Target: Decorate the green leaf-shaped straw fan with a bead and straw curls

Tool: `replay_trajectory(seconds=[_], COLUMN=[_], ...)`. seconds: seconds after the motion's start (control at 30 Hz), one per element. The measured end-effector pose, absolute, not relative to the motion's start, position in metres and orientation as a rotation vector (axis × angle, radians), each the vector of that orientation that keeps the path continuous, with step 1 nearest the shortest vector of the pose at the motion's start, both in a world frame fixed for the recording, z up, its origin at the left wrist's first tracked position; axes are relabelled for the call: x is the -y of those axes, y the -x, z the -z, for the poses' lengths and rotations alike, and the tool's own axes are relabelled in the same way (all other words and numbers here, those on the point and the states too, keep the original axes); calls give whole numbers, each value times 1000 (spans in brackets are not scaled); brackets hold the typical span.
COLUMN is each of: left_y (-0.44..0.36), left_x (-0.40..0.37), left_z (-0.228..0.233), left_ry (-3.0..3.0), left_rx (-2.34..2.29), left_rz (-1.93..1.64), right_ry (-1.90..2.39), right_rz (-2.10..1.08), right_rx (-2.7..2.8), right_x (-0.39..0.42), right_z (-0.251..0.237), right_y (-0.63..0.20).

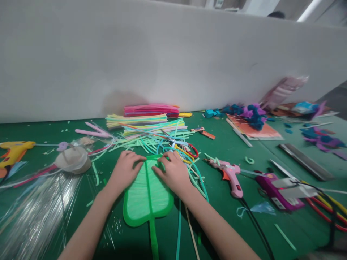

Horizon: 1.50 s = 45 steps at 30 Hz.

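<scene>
A green leaf-shaped piece [149,191] with a darker rim, a midrib and a long stem lies in front of me, its stem pointing toward me. My left hand [127,168] grips its upper left edge with bent fingers, the thumb near the top. At the upper right edge, my right hand [173,171] holds the same piece, thumb over its face and fingers curled at the rim. Just beyond my hands lie loose pale green and pastel pipe cleaners [157,135], with red-handled scissors [193,151] among them.
A pink glue gun [230,175] and a purple box [282,193] lie to the right, near large scissors [284,169] and a dark metal bar [303,160]. On the left are a yellow glue gun [15,153], a whitish cup [73,159] and clear plastic wrapping [40,216]. A white partition [162,54] stands behind.
</scene>
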<state>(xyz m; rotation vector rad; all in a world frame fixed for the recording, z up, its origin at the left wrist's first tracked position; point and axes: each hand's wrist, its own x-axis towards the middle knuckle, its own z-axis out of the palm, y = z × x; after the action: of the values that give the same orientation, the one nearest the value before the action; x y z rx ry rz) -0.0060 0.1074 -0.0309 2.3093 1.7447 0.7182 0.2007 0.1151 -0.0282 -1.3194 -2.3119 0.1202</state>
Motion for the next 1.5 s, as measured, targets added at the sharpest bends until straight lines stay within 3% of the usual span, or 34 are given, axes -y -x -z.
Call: replay_trajectory(seconds=[0.5,0.8,1.07,1.33,1.5], left_y=[25,18,12,20,25], left_x=[-142,-135,-88,-67,-43], left_z=[7,6,-4,7,0], left_ry=[-2324,-2380,-2247,-2223,-2179], left_rx=[-1455,-1456,-1429,-1660,-1743], left_rz=[-422,-460,-550,-706,-780], right_ry=[1385,1128,957,1035,1028], right_rz=[-425,-117,-459,-122,-249], right_rx=[2291,2523,2390,2635,2556], right_x=[-109,-125,-113,-135,-126], right_z=[16,21,0,16,-12], right_y=[-212,-212,-228,-210,-212])
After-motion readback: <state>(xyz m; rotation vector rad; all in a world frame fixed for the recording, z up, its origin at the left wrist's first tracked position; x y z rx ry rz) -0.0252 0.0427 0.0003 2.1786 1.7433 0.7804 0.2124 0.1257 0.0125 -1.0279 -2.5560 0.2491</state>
